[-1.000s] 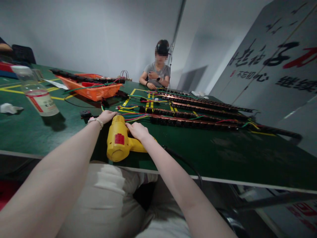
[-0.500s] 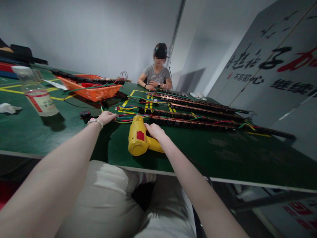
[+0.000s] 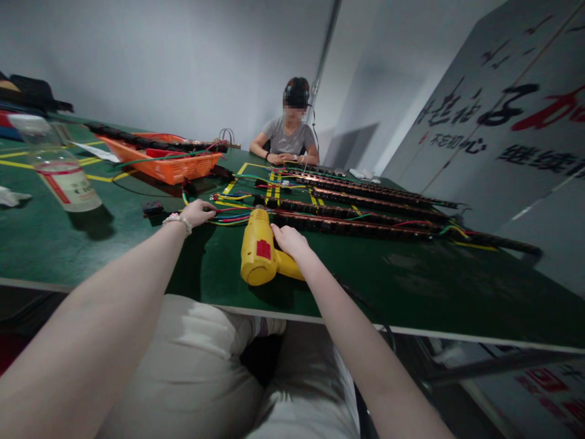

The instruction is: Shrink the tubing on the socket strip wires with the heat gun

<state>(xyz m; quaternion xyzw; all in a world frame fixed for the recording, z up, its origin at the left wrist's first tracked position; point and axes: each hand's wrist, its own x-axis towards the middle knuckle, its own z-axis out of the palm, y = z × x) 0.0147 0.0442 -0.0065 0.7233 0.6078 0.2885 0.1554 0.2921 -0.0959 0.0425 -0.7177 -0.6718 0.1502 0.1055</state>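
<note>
Green matting covers the workbench (image 3: 114, 256) before me. Nearest, my right hand (image 3: 289, 239) grips the yellow plastic heat gun (image 3: 258, 256) lying there; my left hand (image 3: 197, 212) pinches coloured wires (image 3: 233, 214). Beyond lie long black socket strips (image 3: 365, 210), an orange plastic basket (image 3: 173, 163), and a seated co-worker (image 3: 289, 131).

Green work table (image 3: 411, 286) fills middle of your frame, yellow tape lines (image 3: 274, 183) marked at centre. Yellow heat gun (image 3: 258, 253) lies near front edge, lower centre. Bundle of coloured wires (image 3: 233, 213) just beyond it. Long black power strips (image 3: 365, 210) run in rows from centre toward right. Orange basket (image 3: 164, 164) at upper left, more strips across it. Clear plastic bottle (image 3: 57, 171) stands far left, white crumpled cloth (image 3: 9, 196) beside it at left edge.
</note>
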